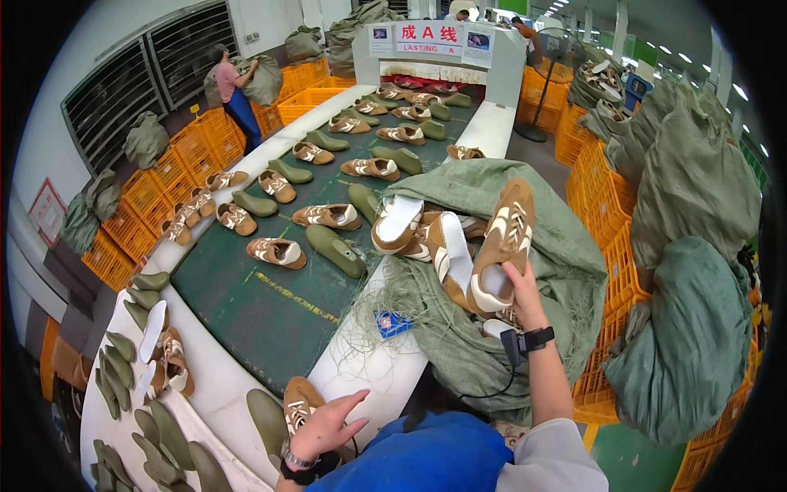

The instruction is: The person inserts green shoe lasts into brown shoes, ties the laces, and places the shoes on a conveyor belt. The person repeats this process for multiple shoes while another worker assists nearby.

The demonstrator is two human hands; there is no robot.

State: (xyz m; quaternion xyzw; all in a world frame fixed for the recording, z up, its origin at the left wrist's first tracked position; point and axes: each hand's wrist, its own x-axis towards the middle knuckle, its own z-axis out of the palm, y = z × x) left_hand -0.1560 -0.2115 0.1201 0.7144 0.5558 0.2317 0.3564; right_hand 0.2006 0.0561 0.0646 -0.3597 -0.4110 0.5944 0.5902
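Note:
My right hand [527, 297] grips a brown sneaker [510, 225] with white stripes by its heel end, toe pointing up. It is held over an opened green sack [557, 271] in which several similar shoes and white insoles [402, 220] lie. My left hand [329, 425] is open, fingers spread, above the near end of the conveyor. Just beyond it a brown shoe [302, 402] sits beside a green shoe last [267, 420]; the hand partly hides that shoe, and whether they touch I cannot tell.
A dark green conveyor belt [246, 307] carries shoes and green lasts away to a white machine [502, 78]. More lasts [170, 430] lie on the white left ledge. Orange crates [602, 184] and full sacks [693, 180] line the right. A person [232, 86] handles a sack at far left.

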